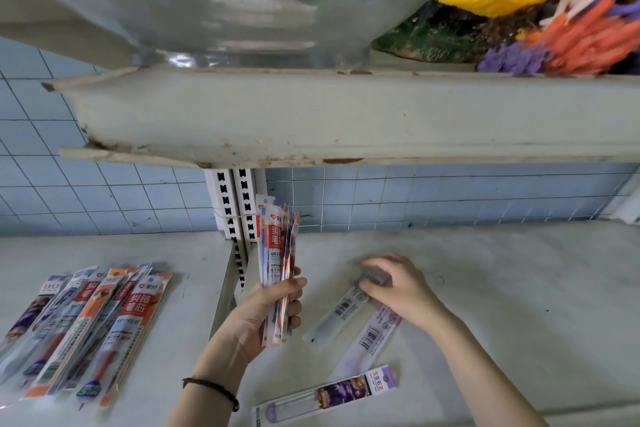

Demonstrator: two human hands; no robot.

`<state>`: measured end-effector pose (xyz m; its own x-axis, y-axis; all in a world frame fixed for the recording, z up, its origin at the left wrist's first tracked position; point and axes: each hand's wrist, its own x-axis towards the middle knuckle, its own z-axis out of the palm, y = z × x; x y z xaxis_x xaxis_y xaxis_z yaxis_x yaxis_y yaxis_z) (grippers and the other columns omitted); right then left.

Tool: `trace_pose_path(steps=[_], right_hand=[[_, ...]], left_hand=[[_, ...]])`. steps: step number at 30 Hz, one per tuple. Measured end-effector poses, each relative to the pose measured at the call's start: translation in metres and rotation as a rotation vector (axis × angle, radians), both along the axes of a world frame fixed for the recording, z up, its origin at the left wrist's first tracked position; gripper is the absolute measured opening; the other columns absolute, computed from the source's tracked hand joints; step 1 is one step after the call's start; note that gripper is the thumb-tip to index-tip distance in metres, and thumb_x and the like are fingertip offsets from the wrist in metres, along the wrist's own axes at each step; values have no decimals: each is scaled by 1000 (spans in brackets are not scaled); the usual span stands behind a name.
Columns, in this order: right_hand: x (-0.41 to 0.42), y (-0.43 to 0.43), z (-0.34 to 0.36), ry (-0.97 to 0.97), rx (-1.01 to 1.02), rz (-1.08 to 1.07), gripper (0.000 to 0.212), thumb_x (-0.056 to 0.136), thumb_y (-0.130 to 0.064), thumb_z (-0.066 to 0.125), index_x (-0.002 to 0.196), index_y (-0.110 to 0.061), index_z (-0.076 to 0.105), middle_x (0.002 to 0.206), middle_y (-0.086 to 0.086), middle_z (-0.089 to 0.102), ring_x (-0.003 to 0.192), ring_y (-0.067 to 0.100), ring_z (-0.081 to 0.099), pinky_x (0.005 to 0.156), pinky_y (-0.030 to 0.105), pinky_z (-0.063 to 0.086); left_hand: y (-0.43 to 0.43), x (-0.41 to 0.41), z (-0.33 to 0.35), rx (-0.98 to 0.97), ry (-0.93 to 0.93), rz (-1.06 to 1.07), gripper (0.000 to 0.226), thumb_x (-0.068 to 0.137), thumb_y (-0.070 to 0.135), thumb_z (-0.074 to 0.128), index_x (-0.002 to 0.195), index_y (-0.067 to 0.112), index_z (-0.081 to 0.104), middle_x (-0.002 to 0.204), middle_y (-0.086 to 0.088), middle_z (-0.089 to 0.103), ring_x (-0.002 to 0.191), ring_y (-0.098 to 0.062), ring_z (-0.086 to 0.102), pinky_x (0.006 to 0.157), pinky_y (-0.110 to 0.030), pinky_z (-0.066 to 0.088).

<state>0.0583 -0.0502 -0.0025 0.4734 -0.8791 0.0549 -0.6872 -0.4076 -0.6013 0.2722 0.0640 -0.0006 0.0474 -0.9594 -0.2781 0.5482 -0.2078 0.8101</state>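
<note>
The right hand (393, 284) had motion-blurred fingers (379, 263) that hid the upper end of the white packet (337, 315); their grip was unclear. The left edge cut off the packet pile (69, 329).

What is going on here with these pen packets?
A person seems to be gathering packaged pens. The left hand grips a bundle of packets upright. The right hand is on the top end of a white packet lying on the shelf, fingers curled over it; blur hides whether it is gripped. A lilac packet and a purple packet lie nearby, and a pile of packets lies further left.
</note>
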Motion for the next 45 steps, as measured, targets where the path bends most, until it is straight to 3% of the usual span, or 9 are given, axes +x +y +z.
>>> trace_pose_path(steps=[3, 8, 15, 26, 29, 33, 39, 42, 45], right_hand=[[-14, 11, -1, 201, -190, -173, 41, 74, -61, 65, 100, -30, 58, 102, -12, 52, 93, 11, 45, 77, 29, 39], [-20, 20, -10, 210, -77, -229, 43, 73, -65, 62, 88, -26, 56, 90, -11, 62, 87, 13, 59, 69, 28, 47], [13, 22, -12, 220, -133, -131, 48, 79, -64, 56, 107, -26, 62, 110, -9, 62, 107, 18, 51, 84, 31, 41], [36, 31, -11, 368, -113, -247, 88, 62, -80, 56, 133, -30, 40, 133, -3, 43, 120, 26, 39, 93, 38, 34], [31, 30, -10, 367, -71, -257, 84, 64, -73, 62, 132, -28, 43, 125, -1, 51, 117, 26, 44, 92, 36, 37], [28, 29, -7, 98, 55, -211, 62, 69, -40, 75, 125, -22, 54, 109, 1, 61, 105, 22, 56, 80, 30, 45], [29, 29, -3, -86, 147, -159, 31, 71, -5, 67, 100, -14, 68, 83, -5, 67, 81, 18, 66, 71, 28, 51], [27, 25, 0, -203, 260, -167, 33, 74, 3, 63, 101, -14, 70, 83, -6, 70, 78, 13, 66, 70, 21, 51], [25, 21, 11, -453, 430, -134, 38, 74, 14, 63, 106, -5, 70, 86, 3, 74, 78, 18, 68, 77, 32, 54]], left_hand=[[-1, -2, -2, 5, -2, -8, 62, 49, 16, 82, 102, 10, 51, 58, -1, 49, 42, -14, 44, 42, -23, 44], [-2, -3, -4, 2, -12, -7, 64, 48, 17, 82, 104, 10, 52, 57, -1, 50, 43, -14, 45, 44, -24, 45], [-1, -3, -10, -45, 37, 29, 60, 51, 16, 80, 103, 11, 50, 59, -1, 48, 42, -13, 45, 42, -25, 44], [2, 4, -12, -87, 72, 104, 59, 52, 17, 80, 103, 12, 50, 57, 1, 49, 42, -12, 46, 42, -24, 44], [4, 4, -10, -95, 58, 95, 59, 52, 18, 80, 103, 12, 50, 58, 0, 48, 43, -12, 46, 42, -24, 44], [5, 0, -8, -88, 37, 82, 61, 51, 18, 80, 104, 11, 50, 59, 0, 47, 44, -13, 45, 43, -25, 44], [6, -3, -4, -48, -30, 68, 62, 53, 15, 80, 108, 9, 52, 61, -3, 51, 47, -15, 47, 45, -27, 46], [7, -5, 0, -50, -48, 66, 68, 48, 17, 79, 110, 8, 53, 62, -4, 53, 48, -16, 50, 46, -28, 48], [8, -8, 2, -43, -20, 39, 63, 55, 11, 75, 114, 5, 54, 65, -5, 55, 52, -18, 54, 49, -28, 48]])
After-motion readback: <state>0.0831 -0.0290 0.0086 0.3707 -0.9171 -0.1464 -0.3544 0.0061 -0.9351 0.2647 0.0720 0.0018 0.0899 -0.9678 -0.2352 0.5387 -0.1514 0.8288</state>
